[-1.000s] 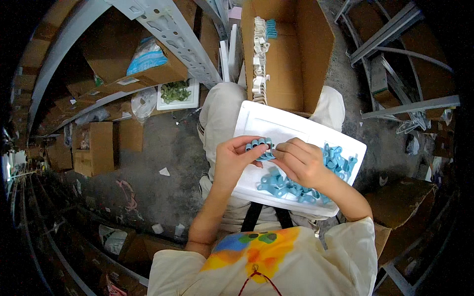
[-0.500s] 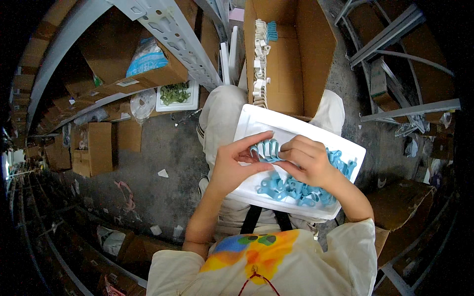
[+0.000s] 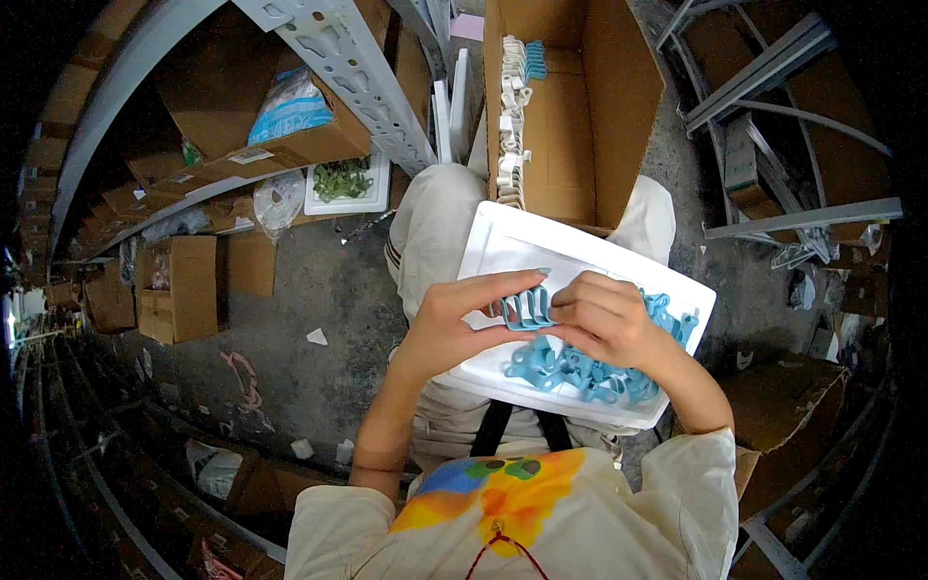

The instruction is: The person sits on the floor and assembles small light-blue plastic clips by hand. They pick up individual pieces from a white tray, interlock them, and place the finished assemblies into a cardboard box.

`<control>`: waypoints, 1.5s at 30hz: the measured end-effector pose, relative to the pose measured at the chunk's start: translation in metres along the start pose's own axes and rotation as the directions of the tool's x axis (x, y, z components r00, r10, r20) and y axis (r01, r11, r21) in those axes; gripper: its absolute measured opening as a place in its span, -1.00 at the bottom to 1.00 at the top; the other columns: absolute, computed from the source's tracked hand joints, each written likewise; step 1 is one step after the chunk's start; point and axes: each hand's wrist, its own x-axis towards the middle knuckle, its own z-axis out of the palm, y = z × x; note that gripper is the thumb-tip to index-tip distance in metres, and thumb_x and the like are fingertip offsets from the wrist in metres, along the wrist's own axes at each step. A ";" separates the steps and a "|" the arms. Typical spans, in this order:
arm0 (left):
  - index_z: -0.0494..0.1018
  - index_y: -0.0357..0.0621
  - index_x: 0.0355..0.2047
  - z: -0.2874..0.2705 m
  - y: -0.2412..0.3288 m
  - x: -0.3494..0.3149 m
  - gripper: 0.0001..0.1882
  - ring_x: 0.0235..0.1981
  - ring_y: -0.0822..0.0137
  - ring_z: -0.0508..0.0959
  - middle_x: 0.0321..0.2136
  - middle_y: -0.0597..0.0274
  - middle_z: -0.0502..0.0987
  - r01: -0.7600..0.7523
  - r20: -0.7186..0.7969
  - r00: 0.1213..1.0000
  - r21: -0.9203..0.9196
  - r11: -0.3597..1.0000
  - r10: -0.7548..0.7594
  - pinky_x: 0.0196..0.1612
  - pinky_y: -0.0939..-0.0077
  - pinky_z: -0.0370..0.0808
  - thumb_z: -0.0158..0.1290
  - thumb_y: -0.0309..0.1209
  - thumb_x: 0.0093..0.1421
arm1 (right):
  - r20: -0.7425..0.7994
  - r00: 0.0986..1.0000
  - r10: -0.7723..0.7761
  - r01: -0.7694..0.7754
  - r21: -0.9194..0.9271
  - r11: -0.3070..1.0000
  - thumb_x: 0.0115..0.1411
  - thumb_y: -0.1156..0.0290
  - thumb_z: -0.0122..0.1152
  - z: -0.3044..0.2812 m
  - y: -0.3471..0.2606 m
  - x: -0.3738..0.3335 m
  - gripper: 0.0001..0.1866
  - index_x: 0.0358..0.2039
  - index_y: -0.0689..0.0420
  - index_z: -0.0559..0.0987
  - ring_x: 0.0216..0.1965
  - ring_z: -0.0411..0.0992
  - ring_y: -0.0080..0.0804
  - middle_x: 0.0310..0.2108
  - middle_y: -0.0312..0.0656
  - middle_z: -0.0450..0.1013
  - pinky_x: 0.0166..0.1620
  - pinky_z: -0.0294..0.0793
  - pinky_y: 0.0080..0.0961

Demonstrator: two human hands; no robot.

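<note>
A short row of light blue, curved plastic clips [image 3: 527, 309] sits nested side by side between my two hands. My left hand [image 3: 447, 324] grips the row, thumb along its near side and fingers along its far side. At the row's right end, my right hand [image 3: 607, 317] has its fingertips pinched together on the last clip, which they mostly hide. Under both hands, a white foam tray [image 3: 590, 242] rests tilted across my lap. Loose blue clips [image 3: 570, 369] are heaped in its near right part, some of them beneath my right hand.
Beyond the tray stands an open cardboard box [image 3: 561, 135], with white clips [image 3: 509, 121] lined along its left wall and a few blue clips [image 3: 535, 60] beside them. Green pieces fill another white tray [image 3: 340, 184] at the left. Metal shelving [image 3: 353, 77] with cartons flanks me.
The row of clips has turned slightly and shifted a little to the right in my left hand. My right fingers have closed in against its end.
</note>
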 end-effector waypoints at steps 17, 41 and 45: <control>0.39 -0.09 -0.16 0.001 -0.005 0.003 -0.46 -0.55 0.50 0.42 -0.28 0.24 0.48 0.031 0.054 0.998 -0.004 1.000 -0.031 -0.46 0.68 0.37 0.18 -0.55 -0.26 | -0.008 1.000 -0.028 0.027 -0.101 0.995 -0.26 0.45 0.26 0.000 -0.003 0.000 -0.79 -0.57 0.18 0.42 -0.51 0.35 -0.39 -0.52 -0.24 0.35 -0.56 0.35 -0.57; 0.41 -0.05 -0.16 -0.003 -0.006 0.006 -0.42 -0.39 0.48 0.46 -0.22 0.29 0.47 0.029 -0.016 0.999 0.006 1.000 -0.029 -0.39 0.65 0.37 0.21 -0.55 -0.32 | -0.035 0.996 -0.087 0.071 -0.319 0.945 -0.27 0.43 0.24 0.002 -0.005 0.009 -0.77 -0.54 0.21 0.45 -0.54 0.34 -0.43 -0.51 -0.24 0.37 -0.56 0.34 -0.60; 0.39 -0.09 -0.15 -0.003 -0.008 0.009 -0.45 -0.45 0.49 0.45 -0.24 0.26 0.46 -0.005 -0.016 1.000 -0.017 1.000 0.005 -0.43 0.69 0.36 0.19 -0.56 -0.26 | -0.047 0.996 -0.078 0.060 -0.301 0.952 -0.28 0.43 0.25 -0.001 -0.004 0.014 -0.77 -0.55 0.20 0.46 -0.54 0.34 -0.44 -0.53 -0.25 0.37 -0.55 0.36 -0.60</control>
